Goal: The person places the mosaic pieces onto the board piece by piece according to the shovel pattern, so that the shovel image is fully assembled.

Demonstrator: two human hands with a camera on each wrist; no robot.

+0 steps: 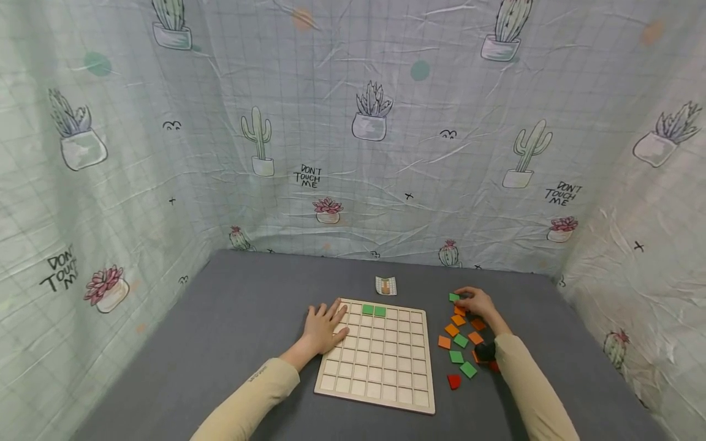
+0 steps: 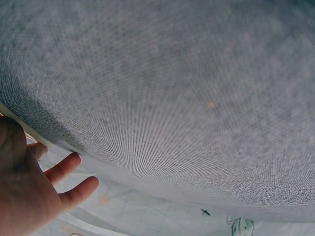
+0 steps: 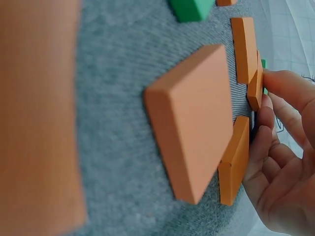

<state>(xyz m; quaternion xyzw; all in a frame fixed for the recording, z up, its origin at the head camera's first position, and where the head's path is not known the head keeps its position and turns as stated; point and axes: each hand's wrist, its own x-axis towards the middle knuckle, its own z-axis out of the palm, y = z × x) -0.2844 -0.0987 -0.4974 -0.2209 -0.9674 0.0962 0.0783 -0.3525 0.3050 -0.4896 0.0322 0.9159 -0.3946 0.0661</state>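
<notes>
Head view: your left hand (image 1: 322, 329) is spread over the board (image 1: 388, 395) at its left edge near the far left corner, while your right hand (image 1: 478, 304) is at a green tile (image 1: 454, 297) off its far right corner, so likely the pick-up step. Left wrist: fingers (image 2: 78, 193) apart, board mostly hidden. Right wrist: fingertips at that tile behind an orange tile (image 3: 256, 88), can't tell if they pinch; next probably needs a clean edge grip.
</notes>
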